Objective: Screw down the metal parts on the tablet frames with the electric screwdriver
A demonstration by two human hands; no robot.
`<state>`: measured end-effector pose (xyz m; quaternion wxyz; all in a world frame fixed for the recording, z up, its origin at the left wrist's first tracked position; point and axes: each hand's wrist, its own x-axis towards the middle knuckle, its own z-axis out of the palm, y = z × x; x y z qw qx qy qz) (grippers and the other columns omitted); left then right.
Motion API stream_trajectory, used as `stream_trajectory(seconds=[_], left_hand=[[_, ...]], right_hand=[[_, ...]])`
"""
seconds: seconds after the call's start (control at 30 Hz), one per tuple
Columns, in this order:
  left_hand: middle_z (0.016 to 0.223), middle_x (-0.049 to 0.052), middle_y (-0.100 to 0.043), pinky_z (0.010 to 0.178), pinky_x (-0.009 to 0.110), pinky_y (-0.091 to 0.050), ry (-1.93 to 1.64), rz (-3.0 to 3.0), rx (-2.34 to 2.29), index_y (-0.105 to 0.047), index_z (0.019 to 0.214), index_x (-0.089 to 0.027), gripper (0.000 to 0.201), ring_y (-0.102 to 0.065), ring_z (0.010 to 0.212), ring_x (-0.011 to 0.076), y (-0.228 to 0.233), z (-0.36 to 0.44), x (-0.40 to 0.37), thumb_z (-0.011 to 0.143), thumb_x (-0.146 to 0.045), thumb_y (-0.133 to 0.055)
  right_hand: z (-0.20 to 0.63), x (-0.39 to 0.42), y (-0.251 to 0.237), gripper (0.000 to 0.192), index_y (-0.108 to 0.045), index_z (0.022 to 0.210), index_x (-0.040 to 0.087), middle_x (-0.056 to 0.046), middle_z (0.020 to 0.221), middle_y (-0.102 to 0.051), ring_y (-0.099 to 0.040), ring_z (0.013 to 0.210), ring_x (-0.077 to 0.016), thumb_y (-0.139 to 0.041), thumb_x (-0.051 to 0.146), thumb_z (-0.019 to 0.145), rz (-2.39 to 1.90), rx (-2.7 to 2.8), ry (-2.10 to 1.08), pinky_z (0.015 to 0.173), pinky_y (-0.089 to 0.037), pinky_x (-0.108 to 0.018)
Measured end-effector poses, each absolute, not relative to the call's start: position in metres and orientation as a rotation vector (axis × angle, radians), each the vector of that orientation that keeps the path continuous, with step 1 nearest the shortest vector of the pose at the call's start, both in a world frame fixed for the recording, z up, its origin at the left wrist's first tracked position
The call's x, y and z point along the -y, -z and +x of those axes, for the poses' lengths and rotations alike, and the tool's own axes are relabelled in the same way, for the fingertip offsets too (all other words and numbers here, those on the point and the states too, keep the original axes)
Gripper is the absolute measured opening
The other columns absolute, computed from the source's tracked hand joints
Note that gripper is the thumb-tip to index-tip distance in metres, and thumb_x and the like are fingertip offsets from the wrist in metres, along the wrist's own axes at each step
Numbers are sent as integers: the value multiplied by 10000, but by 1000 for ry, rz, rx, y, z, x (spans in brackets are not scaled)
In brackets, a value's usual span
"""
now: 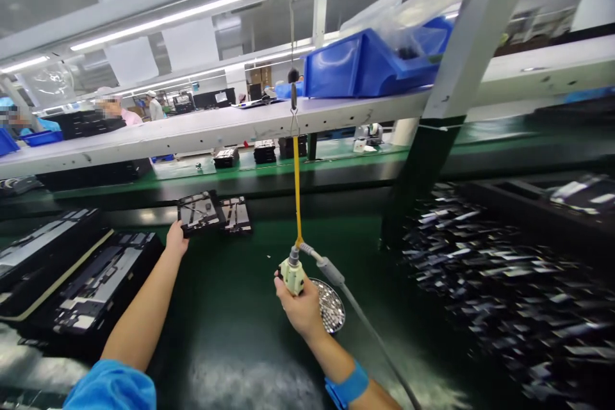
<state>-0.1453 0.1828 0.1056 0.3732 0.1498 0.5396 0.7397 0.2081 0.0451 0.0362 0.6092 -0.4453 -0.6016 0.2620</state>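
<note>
The left hand (175,240) pinched the black tray (199,211) by its near edge; the right hand (298,304) was wrapped around the hanging screwdriver (293,274).

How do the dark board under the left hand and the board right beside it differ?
The left hand touches the held board, while the neighbouring board lies untouched. The held board looks larger and tilted up at one edge, and the neighbouring board looks smaller and flat on the green mat. Both are dark with pale metal parts.

Cream plastic hanging screwdriver (293,274) on yellow coiled cord (296,192); dark green bench mat (230,307); blue plastic bin (365,64); blue wristband (348,387).
</note>
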Motion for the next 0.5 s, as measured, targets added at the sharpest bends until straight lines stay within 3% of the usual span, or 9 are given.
stream_trajectory(seconds=[0.1,0.17,0.23,0.37,0.5], left_hand=[[1187,88,-682,826,376,-618,-1819,372,-1283,-630,1269,-151,326,-696,966,194,-98,-123,-143,1007,-344,-651],[1109,69,-721,780,302,-610,-1773,380,-1227,-635,1290,-154,302,-712,859,151,-88,-104,-108,997,-223,-645],[1077,72,-753,765,265,-602,-1708,384,-1185,-626,1348,-165,388,-728,802,137,-76,-84,-70,962,-120,-637],[1112,116,-779,788,292,-611,-1615,345,-1157,-538,1485,-158,588,-763,831,180,-51,-49,1,913,-123,-671],[1177,168,-767,927,381,-593,-1595,307,-1141,-484,1535,-92,702,-762,999,257,-26,-23,43,867,-153,-692]], right_hand=[[209,-49,-33,303,-715,1016,183,-49,811,-761,-714,702,-204,-671,450,879,-1043,1374,-614,718,-612,-327],[210,-52,-32,339,-715,1041,180,-52,824,-764,-722,726,-210,-670,474,878,-1052,1361,-610,731,-612,-330],[211,-55,-32,372,-714,1050,177,-58,840,-770,-729,742,-214,-673,499,869,-1064,1349,-602,754,-612,-338],[213,-58,-35,481,-712,1055,165,-83,864,-785,-730,721,-227,-688,580,811,-1123,1294,-619,751,-606,-355],[216,-61,-42,622,-703,1075,167,-132,933,-794,-760,857,-319,-691,670,710,-1259,1206,-624,812,-599,-426]])
